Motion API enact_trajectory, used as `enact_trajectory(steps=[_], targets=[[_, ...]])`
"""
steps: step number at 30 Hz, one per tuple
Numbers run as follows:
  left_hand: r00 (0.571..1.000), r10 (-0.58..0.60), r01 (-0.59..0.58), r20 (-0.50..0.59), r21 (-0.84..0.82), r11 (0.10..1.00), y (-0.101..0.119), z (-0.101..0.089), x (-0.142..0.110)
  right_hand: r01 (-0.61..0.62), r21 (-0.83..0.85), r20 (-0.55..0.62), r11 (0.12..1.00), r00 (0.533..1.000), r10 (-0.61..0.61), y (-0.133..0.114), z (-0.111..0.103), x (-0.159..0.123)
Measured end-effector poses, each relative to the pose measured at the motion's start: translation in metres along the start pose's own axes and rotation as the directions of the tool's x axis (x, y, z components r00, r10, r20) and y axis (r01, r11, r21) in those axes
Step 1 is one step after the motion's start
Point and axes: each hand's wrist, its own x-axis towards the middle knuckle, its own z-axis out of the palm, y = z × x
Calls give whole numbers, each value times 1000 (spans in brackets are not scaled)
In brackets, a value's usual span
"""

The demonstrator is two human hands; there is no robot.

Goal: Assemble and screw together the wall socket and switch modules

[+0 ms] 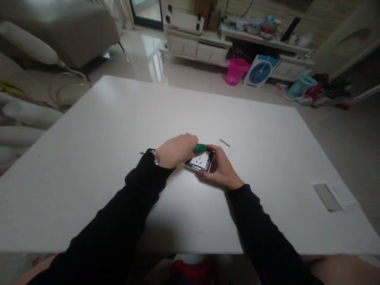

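Near the middle of the white table (166, 109), my right hand (222, 168) grips a wall socket (200, 160) by its right side. The socket has a white face with dark slots and a dark rim. My left hand (179, 149) is closed over the socket's upper left, around a green-handled screwdriver (200, 148); the handle's rounded end shows beside my right fingertips. A thin metal tip (143, 152) pokes out left of my left wrist, where a watch (155, 156) sits. Just behind my right hand lies a white frame (228, 147), partly hidden.
Toward the table's right edge lie a grey flat piece (326, 196) and a white flat piece (342, 196). Beyond the table stand a pink basket (236, 71), a blue fan (260, 71) and a white cabinet (211, 53). A sofa (68, 29) is at back left.
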Motion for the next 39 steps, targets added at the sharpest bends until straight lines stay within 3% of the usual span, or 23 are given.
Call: enact_trajectory(steps=[15, 31, 39], targets=[[1000, 8, -7, -23, 42, 999, 3, 2, -1, -30, -105, -67, 994, 998, 23, -14, 9, 0], [998, 37, -36, 49, -15, 999, -6, -1, 2, 11, -85, -63, 996, 998, -16, -7, 8, 1], [999, 34, -34, 35, -3, 999, -9, 0, 3, 4, -62, -52, 998, 999, -7, -9, 7, 1]])
